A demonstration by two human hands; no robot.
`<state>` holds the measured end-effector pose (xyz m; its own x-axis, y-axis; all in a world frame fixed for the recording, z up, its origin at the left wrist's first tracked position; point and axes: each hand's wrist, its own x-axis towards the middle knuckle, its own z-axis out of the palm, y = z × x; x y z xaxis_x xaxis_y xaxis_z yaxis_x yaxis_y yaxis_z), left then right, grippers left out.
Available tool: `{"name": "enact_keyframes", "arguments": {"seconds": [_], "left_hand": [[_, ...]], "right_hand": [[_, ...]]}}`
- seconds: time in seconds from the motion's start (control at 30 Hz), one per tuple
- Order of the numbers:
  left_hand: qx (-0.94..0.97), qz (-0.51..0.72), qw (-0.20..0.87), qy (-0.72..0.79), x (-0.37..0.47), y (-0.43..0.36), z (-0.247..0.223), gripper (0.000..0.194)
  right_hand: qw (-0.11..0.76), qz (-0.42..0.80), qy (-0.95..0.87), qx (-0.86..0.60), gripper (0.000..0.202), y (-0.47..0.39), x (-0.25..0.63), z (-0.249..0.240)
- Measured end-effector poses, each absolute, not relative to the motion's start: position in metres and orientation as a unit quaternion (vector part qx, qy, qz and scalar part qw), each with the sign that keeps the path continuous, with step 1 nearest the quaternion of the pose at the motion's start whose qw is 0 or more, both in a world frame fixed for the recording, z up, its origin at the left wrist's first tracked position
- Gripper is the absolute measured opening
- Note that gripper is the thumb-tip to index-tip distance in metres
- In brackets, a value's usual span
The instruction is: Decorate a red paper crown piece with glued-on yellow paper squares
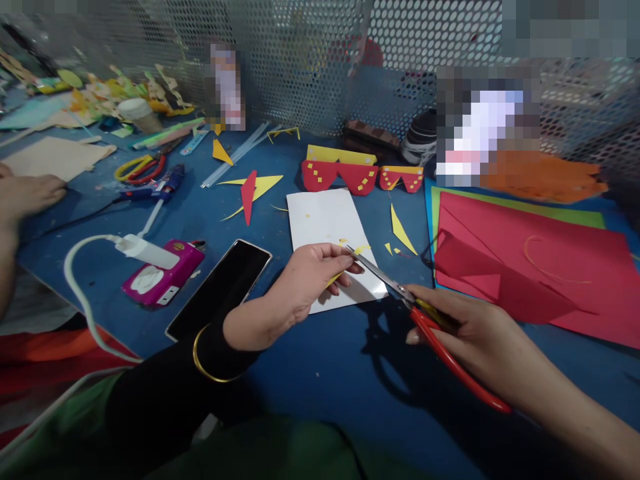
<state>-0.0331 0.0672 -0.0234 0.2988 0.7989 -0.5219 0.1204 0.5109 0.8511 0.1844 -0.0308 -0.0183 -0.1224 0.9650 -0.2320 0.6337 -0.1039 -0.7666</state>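
My right hand (470, 327) grips a pair of scissors (440, 357) with red and yellow handles, blades pointing toward my other hand. My left hand (317, 273) pinches a small yellow strip of paper (334, 279), mostly covered by the fingers. The blade tips reach the left fingertips; whether they touch the strip I cannot tell. Underneath lies a white sheet (320, 220) with tiny yellow snippets on it. Behind the sheet are red paper glasses shapes, a larger one (339, 181) and a smaller one (401, 180), dotted with yellow squares and backed by yellow paper.
Coloured sheets with red on top (595, 267) lie at right. A black-screened phone (220, 287), a magenta power adapter (163, 270) with a white plug and a blue glue gun (155, 187) are at left. Another person's hand (35, 197) rests far left. A perforated metal screen (310, 60) stands behind.
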Motion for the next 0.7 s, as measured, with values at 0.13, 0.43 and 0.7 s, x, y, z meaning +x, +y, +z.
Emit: {"name": "enact_keyframes", "arguments": {"seconds": [0.13, 0.43, 0.7], "left_hand": [[0.424, 0.248, 0.684, 0.539, -0.0327, 0.0676, -0.0224, 0.015], [0.430, 0.252, 0.684, 0.532, -0.0346, 0.0693, -0.0273, 0.011], [0.429, 0.248, 0.686, 0.533, -0.0337, 0.0691, -0.0250, 0.013]], "right_hand": [[0.207, 0.396, -0.636, -0.629, 0.023, -0.0307, 0.1844, -0.0180], [0.209, 0.413, -0.620, -0.634, 0.039, -0.0321, 0.1851, -0.0223], [0.213, 0.439, -0.619, -0.616, 0.043, -0.0337, 0.1874, -0.0234]]}}
